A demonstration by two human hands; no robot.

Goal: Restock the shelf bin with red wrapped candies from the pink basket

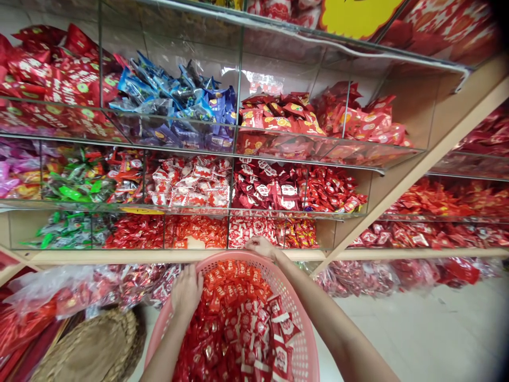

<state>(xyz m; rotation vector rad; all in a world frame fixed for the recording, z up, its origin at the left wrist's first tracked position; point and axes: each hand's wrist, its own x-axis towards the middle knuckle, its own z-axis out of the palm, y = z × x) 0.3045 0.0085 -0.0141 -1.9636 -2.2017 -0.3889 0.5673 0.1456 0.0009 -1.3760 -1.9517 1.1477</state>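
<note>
While the pink basket [306, 339] sits low in the middle, heaped with red wrapped sweets [238, 318], a wall of clear-fronted bins [238, 154] rises behind it in three tiers, split by see-through dividers. Most bins hold red packets; one upper bin holds blue sweets [178, 101] and two at the left hold green ones [75, 185]. A pale wooden ledge [119, 257] runs under the lowest tier, just beyond the basket's far rim, and a slanted wooden post [417, 164] parts this rack from a second one at the right. A yellow sign [358, 16] shows at the top edge. Below the ledge lie plastic bags [59, 297] of red sweets and a woven straw basket [95, 345] (lower left), over a pale tiled floor [437, 329]. The left hand [186, 292] lies palm down at the basket's left rim, fingers among the sweets; whether it grips anything cannot be told. The right hand [260, 246] is curled closed over the far rim.
</note>
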